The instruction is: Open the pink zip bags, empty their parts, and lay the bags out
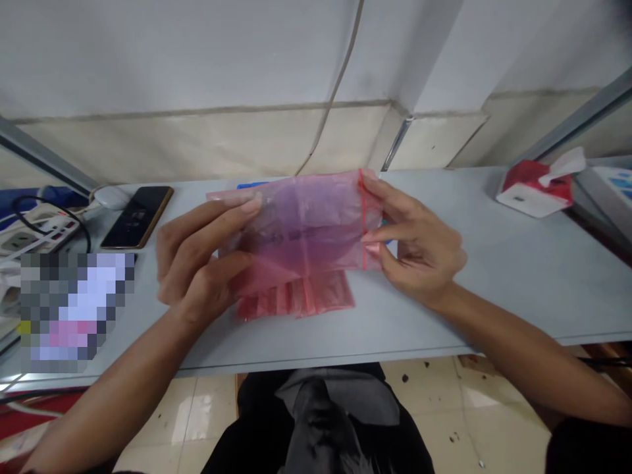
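Observation:
A translucent pink zip bag (316, 227) is stretched between my hands above the table, with its red zip strip toward the right end. My left hand (207, 253) grips the left end, fingers in front of the film. At the zip end, my right hand (415, 237) pinches the bag between thumb and fingers. Something greyish shows through the film near my left fingertips; I cannot make out what it is. Below the held bag, several more pink zip bags (328, 293) lie overlapping on the table. Behind it, a blue object (251, 186) is mostly hidden.
On the left of the grey table (474, 289) lie a dark phone (138, 217), a blurred-out screen (93, 303) and a white power strip (44, 230) with cables. A red and white tissue box (536, 187) stands at the back right. A wall (222, 141) closes the far side.

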`<state>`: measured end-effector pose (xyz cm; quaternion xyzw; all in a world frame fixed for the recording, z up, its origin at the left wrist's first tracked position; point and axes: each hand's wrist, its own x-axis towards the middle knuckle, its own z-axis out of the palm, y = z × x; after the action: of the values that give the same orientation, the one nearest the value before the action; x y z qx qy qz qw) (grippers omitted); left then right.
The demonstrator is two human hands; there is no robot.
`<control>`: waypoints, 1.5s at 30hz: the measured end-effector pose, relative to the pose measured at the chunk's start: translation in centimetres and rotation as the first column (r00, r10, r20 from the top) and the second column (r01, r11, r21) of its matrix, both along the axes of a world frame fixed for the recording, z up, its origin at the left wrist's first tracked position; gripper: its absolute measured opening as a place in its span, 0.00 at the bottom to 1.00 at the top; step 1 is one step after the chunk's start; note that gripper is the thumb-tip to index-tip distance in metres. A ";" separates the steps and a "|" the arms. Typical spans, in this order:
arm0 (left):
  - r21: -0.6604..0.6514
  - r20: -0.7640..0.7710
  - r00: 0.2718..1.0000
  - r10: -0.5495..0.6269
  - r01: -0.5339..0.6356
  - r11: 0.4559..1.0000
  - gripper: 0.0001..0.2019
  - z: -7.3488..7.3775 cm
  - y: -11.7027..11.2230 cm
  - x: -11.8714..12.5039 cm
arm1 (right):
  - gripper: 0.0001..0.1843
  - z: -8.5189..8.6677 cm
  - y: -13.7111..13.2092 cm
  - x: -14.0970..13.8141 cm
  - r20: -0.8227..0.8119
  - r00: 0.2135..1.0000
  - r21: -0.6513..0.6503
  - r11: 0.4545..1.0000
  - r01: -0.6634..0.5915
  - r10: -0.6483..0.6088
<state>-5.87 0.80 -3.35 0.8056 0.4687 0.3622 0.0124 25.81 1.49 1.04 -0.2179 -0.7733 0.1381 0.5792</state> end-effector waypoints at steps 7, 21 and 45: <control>0.136 0.292 0.955 -0.046 0.006 0.991 0.10 2.5 -0.5 3.7 | 0.12 -0.4 0.3 -0.3 -0.126 0.992 0.040 0.999 0.019 -0.014; -0.146 0.574 0.810 -0.121 0.247 0.958 0.12 4.3 -1.2 6.2 | 0.16 -0.9 -0.3 -0.9 0.258 0.937 -0.270 0.948 -0.166 0.237; 0.182 -0.069 0.945 0.319 -0.302 0.936 0.27 3.4 4.2 0.7 | 0.20 -2.2 -1.0 -1.0 0.315 0.946 0.114 0.987 -0.116 0.075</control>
<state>-5.16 5.00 0.01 0.7362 0.5577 0.3583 -0.1362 24.83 0.49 -1.19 -0.1606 -0.8715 0.0789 0.4566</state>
